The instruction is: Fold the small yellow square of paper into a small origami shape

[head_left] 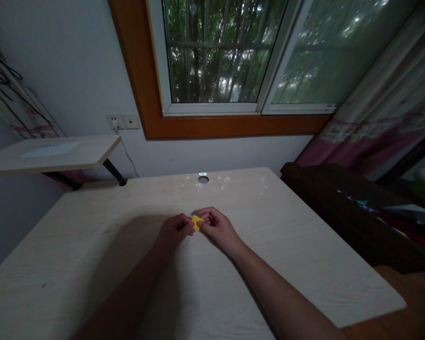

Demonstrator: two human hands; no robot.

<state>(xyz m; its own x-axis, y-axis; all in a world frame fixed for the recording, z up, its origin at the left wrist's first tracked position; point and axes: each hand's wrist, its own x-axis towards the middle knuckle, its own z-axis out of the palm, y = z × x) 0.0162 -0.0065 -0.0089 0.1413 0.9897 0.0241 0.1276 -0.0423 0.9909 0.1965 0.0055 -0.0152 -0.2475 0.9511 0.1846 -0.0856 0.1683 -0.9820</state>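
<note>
A small yellow piece of paper [197,220], squarish with angled edges, is held between my two hands over the middle of the desk. My left hand [176,229] pinches its left edge with thumb and fingertips. On the other side my right hand [217,228] grips the right edge, its thumb lying on the front and the fingers curled behind. Parts of the paper are covered by the fingertips, so whether it is folded I cannot tell.
The pale wooden desk [269,264] has a cable hole [203,179] near its back edge. A raised shelf [92,153] on black legs stands at the back left, with a white sheet [51,149] on it. Dark brown furniture [326,203] borders the right side.
</note>
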